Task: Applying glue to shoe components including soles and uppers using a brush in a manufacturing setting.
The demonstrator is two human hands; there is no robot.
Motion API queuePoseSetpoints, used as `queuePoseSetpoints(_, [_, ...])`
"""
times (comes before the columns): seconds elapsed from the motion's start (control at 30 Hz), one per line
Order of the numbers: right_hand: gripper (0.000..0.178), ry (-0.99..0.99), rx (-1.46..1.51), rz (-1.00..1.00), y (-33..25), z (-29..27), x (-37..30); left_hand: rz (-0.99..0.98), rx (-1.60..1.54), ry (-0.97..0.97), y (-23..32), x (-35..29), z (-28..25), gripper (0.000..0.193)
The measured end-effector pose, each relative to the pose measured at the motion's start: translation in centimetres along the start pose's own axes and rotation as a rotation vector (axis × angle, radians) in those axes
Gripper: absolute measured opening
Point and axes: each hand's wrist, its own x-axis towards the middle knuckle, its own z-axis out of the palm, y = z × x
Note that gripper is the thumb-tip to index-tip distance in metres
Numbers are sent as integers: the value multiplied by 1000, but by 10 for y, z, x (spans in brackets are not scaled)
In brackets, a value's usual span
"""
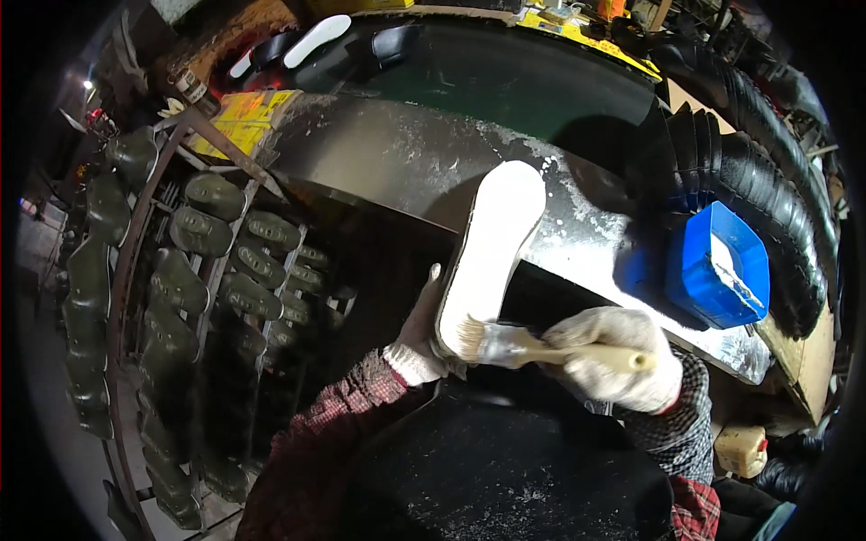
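Observation:
A white shoe sole [494,230], surface facing up, slants across the near edge of the worktable. My left hand [419,329], in a light glove, supports it along its left side near the lower end; the fingers underneath are hidden. My right hand [618,338], also gloved, is wrapped round the wooden handle of a flat paintbrush [519,346]. The brush lies almost level, its pale bristles touching the sole's near end. To the right, a blue plastic tub [695,279] stands on the table with white material inside and along its rim.
A metal worktable [379,149] carries white splashes. Behind it runs a dark green belt [469,86] bearing another white sole [317,40]. Nested black curved pieces [767,216] line the right side. Racks of dark green shoe lasts [200,232] stand at left. A yellowish jug [741,451] is lower right.

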Motion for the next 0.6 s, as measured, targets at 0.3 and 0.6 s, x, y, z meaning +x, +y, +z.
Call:
queuePoseSetpoints(0.3, [25,185,-115,-226,17,4,18,168,17,-58,3,3,-25,79])
queuePoseSetpoints(0.6, [16,417,-629,-374,1,-49,63,-7,55,-124,18,-7,-44,82])
